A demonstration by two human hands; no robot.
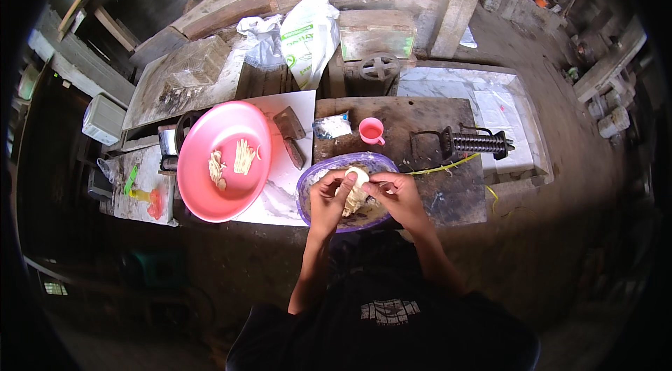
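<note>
- Head view, far left: a grey box [103, 119] sits at the edge of the clutter, and a small board holds green and red bits [143, 196].
- A large pink basin [203, 192] rests on the desk [455, 196], with pale strips of dough [243, 156] lying inside it (two small heaps, close together).
- A white sheet [297, 105] lies under the basin's right side; two dark blocks [289, 123] sit on it.
- Behind, a white sack with green print [308, 35] leans against wooden planks.
- A purple bowl [315, 171] stands just right of the basin, near the desk's front edge.
- The left hand [329, 196] and right hand [393, 192] meet over that bowl, both pinching a pale lump of dough [355, 192] between fingers and thumbs.
- A small pink cup [371, 130] stands behind the bowl, beside a clear bag [332, 126].
- Farther right lies a black ribbed roller tool [476, 142], with a yellow strap [444, 168] trailing under it.
</note>
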